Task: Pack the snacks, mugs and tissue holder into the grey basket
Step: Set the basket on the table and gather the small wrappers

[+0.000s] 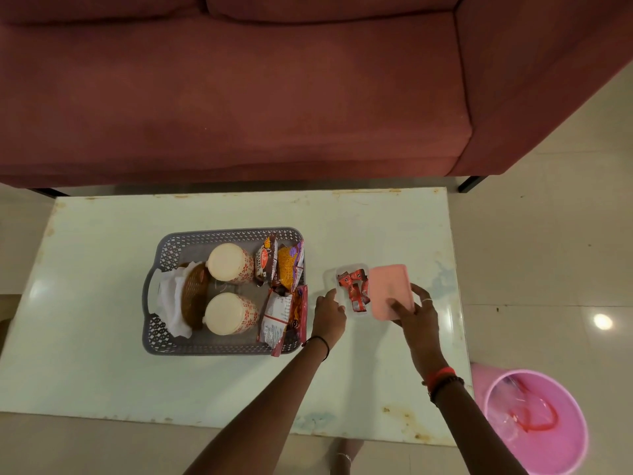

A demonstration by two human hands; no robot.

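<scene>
The grey basket point(219, 234) stands mid-table. It holds two patterned mugs point(231, 264) point(230, 314), a woven tissue holder point(193, 296) with white tissue at its left end, and several snack packets point(284, 303) along its right side. Right of the basket lies a small clear box point(352, 289) with red candy wrappers inside. My left hand point(329, 315) holds the box's left edge. My right hand point(418, 311) grips a pink lid point(390, 286), which partly covers the box's right side.
A maroon sofa point(239, 90) runs along the table's far side. A pink bin point(537, 423) stands on the floor at the table's front right corner. The pale table top point(102, 354) shows rust spots near its edges. A foot point(344, 454) shows below the front edge.
</scene>
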